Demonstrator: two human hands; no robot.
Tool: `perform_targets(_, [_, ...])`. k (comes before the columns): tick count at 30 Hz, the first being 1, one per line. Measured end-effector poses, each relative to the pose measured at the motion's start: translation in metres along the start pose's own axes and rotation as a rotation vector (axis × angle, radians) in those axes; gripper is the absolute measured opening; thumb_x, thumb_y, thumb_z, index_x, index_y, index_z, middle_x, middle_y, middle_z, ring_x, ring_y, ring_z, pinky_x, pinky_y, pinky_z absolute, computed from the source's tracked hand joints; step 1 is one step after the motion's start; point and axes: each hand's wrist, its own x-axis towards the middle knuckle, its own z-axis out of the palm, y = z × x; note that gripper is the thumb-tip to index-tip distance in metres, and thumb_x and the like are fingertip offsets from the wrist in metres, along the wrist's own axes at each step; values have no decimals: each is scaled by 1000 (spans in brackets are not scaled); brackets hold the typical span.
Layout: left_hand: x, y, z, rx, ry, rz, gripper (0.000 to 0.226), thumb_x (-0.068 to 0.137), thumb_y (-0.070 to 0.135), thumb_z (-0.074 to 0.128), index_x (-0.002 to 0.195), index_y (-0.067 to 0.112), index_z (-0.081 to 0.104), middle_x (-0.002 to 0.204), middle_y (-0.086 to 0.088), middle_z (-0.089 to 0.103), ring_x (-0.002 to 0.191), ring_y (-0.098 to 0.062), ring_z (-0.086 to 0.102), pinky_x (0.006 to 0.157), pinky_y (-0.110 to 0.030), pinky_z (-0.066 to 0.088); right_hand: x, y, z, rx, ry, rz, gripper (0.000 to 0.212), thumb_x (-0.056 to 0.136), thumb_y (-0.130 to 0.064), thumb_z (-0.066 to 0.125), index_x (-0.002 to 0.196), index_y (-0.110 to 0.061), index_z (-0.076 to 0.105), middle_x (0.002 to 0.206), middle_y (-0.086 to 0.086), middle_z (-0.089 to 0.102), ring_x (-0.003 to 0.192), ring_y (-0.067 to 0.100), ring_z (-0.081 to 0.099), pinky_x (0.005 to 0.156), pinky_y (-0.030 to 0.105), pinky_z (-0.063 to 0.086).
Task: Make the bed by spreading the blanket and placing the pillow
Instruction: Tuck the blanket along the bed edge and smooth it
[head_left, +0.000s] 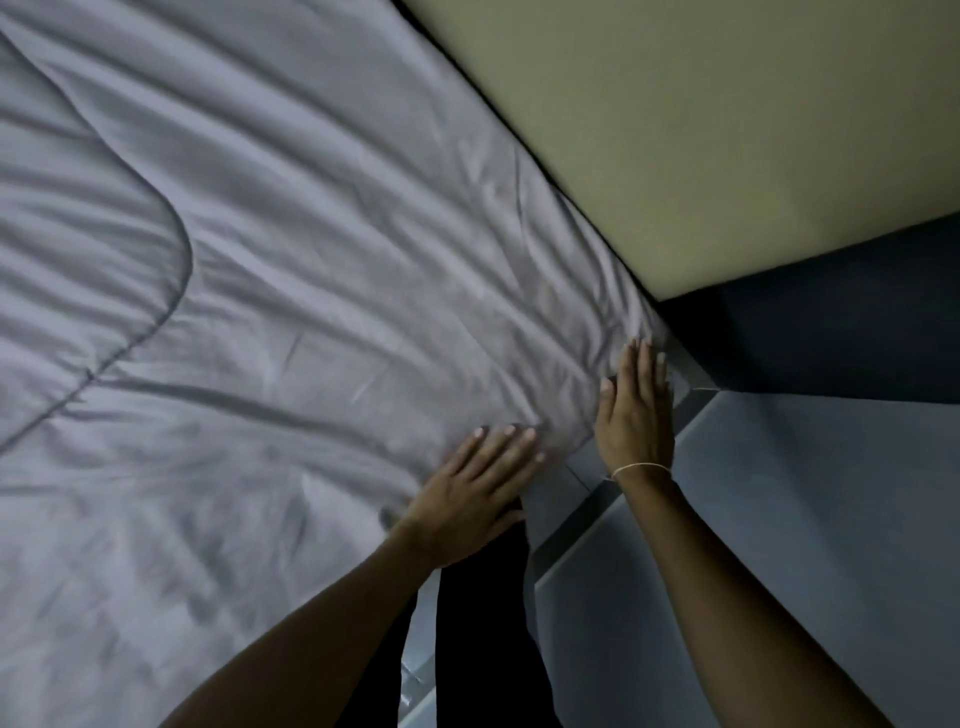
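A grey quilted blanket (270, 249) lies spread over the bed and fills most of the head view, with wrinkles running toward its near right corner. My left hand (478, 488) lies flat on the blanket near its lower edge, fingers straight. My right hand (636, 410) presses flat on the blanket's corner at the bed's edge, fingers straight and pointing away from me. A thin string band circles my right wrist. No pillow is in view.
A pale olive wall (727, 135) runs along the far side of the bed. A dark blue panel (841, 317) meets it at the corner. Grey floor (810, 493) lies to the right. My dark trouser legs (483, 623) stand against the bed's edge.
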Motion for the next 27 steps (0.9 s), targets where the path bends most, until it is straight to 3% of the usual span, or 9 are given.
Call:
perform_targets(3, [-24,-13,-16,-11,-44,7,64,94,51,35,148,17,27,155,-8,27,143,-26,26,113,-43,21,-21,-8,-9,-47,-89,150,57,102,-29,29,153,-11,11,161,9,6,148,31,2,117,54,15])
perform_targets(5, [-38,-14,-40,-52,-81,-28,63,94,51,37,147,17,30,154,-9,30,141,-27,29,113,-41,22,-34,-25,-27,-54,-103,137,58,102,-30,30,153,-10,11,161,9,5,148,30,1,117,53,14])
perform_targets(10, [-83,-13,-111,-155,-35,-317,60,89,51,39,139,18,40,144,-10,46,129,-29,48,106,-38,28,-80,-96,-84,-109,-80,-81,61,99,-34,36,152,-15,11,160,9,9,148,30,3,117,49,10])
perform_targets(14, [-125,-15,-169,-280,17,-646,58,97,52,20,132,18,52,138,-10,52,120,-28,57,99,-38,44,-112,-152,-121,-152,-104,-201,63,98,-38,37,153,-20,10,160,10,8,148,32,5,118,49,11])
perform_targets(18, [-173,-27,-228,-376,42,-934,48,99,40,35,143,20,34,155,-5,27,131,-28,42,107,-37,36,-135,-212,-144,-190,-156,-359,62,99,-45,29,153,-23,7,161,8,4,148,29,2,119,48,13])
perform_targets(23, [-244,-24,-275,-383,227,-1245,48,98,36,38,143,19,32,149,-4,34,124,-27,47,99,-39,42,-159,-266,-158,-293,-204,-598,61,99,-47,29,153,-26,8,161,8,6,148,30,8,118,46,19])
perform_targets(27, [-301,-3,-286,-365,294,-1391,48,98,35,39,143,18,31,148,-5,34,123,-29,48,98,-39,41,-175,-302,-157,-383,-227,-753,62,98,-45,31,152,-27,7,161,6,5,147,30,7,117,47,20])
